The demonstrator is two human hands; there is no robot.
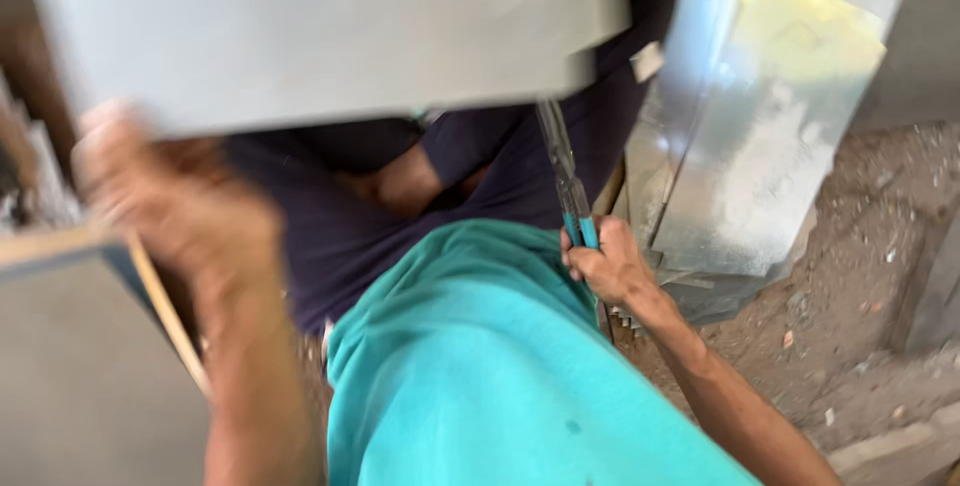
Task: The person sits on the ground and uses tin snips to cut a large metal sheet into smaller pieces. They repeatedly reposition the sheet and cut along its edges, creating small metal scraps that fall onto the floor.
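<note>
A large grey metal sheet [320, 26] fills the top of the view, blurred. My left hand [170, 196], also blurred, is raised at the sheet's lower left edge and seems to grip it. My right hand [605, 266] is closed around the blue handles of metal snips [568, 181], whose blades point up to the sheet's lower right edge. My teal shirt [480, 366] lies between my arms. Behind the sheet a person in a dark blue shirt [340, 236] is partly hidden, with one bent arm [400, 181] showing.
Several shiny cut metal sheets [770, 126] lean in a stack at the right. Below them is a rough dirt floor [870, 276] with small debris. A grey board with a thin pale wooden strip [165, 316] sits at the left.
</note>
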